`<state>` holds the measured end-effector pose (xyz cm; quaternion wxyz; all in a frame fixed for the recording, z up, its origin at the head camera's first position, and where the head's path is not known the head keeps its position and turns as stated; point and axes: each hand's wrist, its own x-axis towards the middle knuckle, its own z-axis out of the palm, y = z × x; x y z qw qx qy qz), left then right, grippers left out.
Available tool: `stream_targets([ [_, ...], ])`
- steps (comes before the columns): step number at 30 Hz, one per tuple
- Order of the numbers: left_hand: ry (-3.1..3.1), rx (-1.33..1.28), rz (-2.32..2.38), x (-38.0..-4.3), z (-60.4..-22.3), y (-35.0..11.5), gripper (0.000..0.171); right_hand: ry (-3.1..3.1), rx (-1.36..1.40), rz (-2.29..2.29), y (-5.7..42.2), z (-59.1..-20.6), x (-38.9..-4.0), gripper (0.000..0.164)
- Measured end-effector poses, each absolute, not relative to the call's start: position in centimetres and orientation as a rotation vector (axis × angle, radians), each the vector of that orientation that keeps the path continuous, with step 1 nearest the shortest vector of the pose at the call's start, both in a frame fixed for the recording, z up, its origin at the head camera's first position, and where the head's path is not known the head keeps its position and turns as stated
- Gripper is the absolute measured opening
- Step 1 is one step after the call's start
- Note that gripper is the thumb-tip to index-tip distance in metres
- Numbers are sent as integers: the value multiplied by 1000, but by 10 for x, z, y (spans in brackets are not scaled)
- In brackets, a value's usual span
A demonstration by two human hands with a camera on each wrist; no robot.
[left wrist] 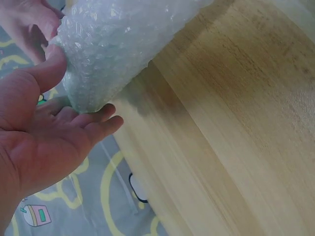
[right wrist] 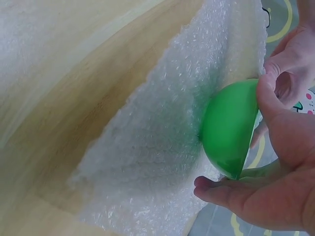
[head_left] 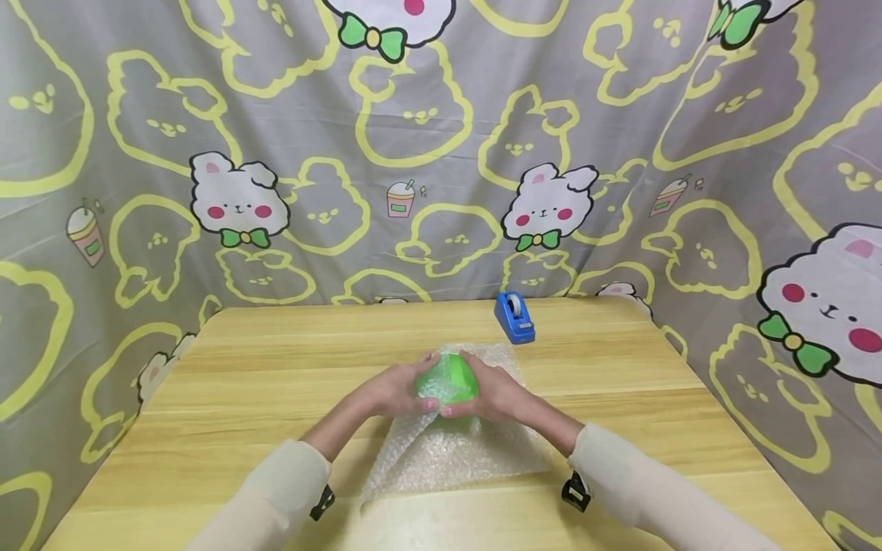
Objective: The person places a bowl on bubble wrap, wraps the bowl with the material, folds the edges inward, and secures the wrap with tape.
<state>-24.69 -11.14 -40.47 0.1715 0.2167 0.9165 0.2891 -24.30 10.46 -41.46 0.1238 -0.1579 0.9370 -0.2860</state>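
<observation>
Around the green bowl (head_left: 465, 376), the right hand (head_left: 498, 392) pinches its edge, the left hand (head_left: 400, 390) overlying bubble wrap (head_left: 475, 455); probably light, stiff, slick, though partly veiled; edge grips best.

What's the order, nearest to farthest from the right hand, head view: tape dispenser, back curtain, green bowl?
1. Green bowl: touching the right hand, just left of it.
2. Blue tape dispenser: beyond that hand, near the table's far edge.
3. Back curtain: past the dispenser, behind the table.
</observation>
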Motion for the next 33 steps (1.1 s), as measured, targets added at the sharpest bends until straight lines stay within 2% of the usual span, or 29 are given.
stream_targets([
  [9, 2609, 588, 838, -247, -406, -111, 85, 2694, -480, -820, 107, -412, -247, 109],
  [16, 2641, 592, 829, -247, -406, -110, 87, 2688, -474, -795, 110, -409, -250, 96],
  [22, 2644, 575, 827, -247, -406, -108, 88, 2702, -376, -877, 118, -402, -260, 98],
  [25, 2653, 570, 819, -246, -405, -107, 88, 2791, -368, -930, 126, -400, -270, 87],
  [30, 2663, 561, 819, -246, -405, -107, 88, 3017, -359, -972, 144, -407, -291, 47],
  [33, 2667, 555, 817, -246, -406, -108, 88, 3080, -266, -938, 155, -413, -299, 35],
])
